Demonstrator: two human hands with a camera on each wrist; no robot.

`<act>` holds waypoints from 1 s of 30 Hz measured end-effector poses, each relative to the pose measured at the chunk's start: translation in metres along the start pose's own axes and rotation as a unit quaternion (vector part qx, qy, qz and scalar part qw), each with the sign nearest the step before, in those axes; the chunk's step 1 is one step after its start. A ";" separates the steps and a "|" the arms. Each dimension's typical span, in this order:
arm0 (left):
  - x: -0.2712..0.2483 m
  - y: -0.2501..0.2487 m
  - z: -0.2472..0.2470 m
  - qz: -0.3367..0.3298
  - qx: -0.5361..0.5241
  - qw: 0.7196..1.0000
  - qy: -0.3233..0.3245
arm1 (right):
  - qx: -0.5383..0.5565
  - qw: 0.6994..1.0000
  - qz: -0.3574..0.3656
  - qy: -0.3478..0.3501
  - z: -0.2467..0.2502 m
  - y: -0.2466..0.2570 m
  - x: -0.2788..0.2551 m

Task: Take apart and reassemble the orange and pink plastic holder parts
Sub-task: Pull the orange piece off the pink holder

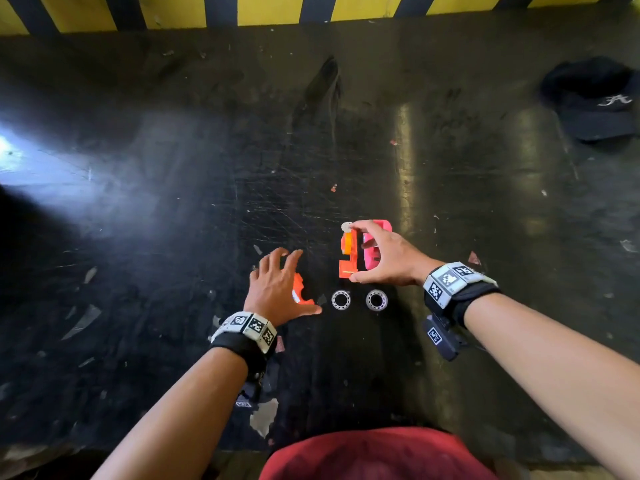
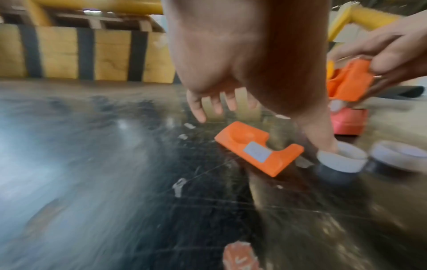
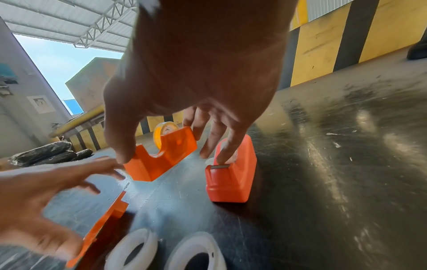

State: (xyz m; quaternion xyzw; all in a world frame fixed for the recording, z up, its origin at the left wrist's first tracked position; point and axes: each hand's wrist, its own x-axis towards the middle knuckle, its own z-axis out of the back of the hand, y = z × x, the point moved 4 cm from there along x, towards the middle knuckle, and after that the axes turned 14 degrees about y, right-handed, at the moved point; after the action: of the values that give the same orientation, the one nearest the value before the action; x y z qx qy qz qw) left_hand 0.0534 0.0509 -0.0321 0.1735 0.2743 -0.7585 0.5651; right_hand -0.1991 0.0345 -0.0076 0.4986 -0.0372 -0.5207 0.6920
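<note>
My right hand (image 1: pixel 356 252) pinches an orange holder half (image 1: pixel 347 255) between thumb and forefinger, lifted and tilted off the black table. A tape roll (image 3: pixel 165 131) sits in its far end. The pink holder (image 3: pixel 231 175) stands on the table just right of it, and one of my right hand's fingers (image 3: pixel 227 146) touches its top. The other orange half (image 2: pixel 258 148) lies flat on the table. My left hand (image 1: pixel 282 278) hovers over that flat half with fingers spread, holding nothing. Two white rings (image 1: pixel 341 299) (image 1: pixel 376 300) lie side by side between my hands.
A black cap (image 1: pixel 592 102) lies at the far right of the scratched black table (image 1: pixel 173 220). A yellow and black striped barrier (image 1: pixel 270 8) runs along the back edge. Small scraps of tape (image 1: pixel 83 320) litter the surface.
</note>
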 end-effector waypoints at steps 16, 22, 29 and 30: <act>0.019 -0.070 -0.011 -0.054 0.079 0.995 0.024 | 0.007 1.000 -0.008 -0.027 0.015 -0.017 -0.011; 0.035 -0.067 0.039 -0.134 -0.193 0.971 -0.030 | -0.010 1.000 0.005 -0.026 0.012 -0.014 -0.008; 0.040 -0.074 0.061 -0.155 -0.295 0.943 0.009 | -0.012 0.999 0.023 -0.025 0.009 -0.009 -0.006; 0.038 -0.069 0.059 -0.147 -0.318 0.937 0.001 | -0.014 0.999 0.019 -0.026 0.009 -0.011 -0.007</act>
State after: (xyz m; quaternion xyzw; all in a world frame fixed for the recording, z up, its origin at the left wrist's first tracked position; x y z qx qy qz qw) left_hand -0.0216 0.0001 0.0078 -0.0569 0.5244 -0.7056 0.4731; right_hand -0.2148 0.0346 -0.0083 0.4747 -0.0576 -0.5207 0.7073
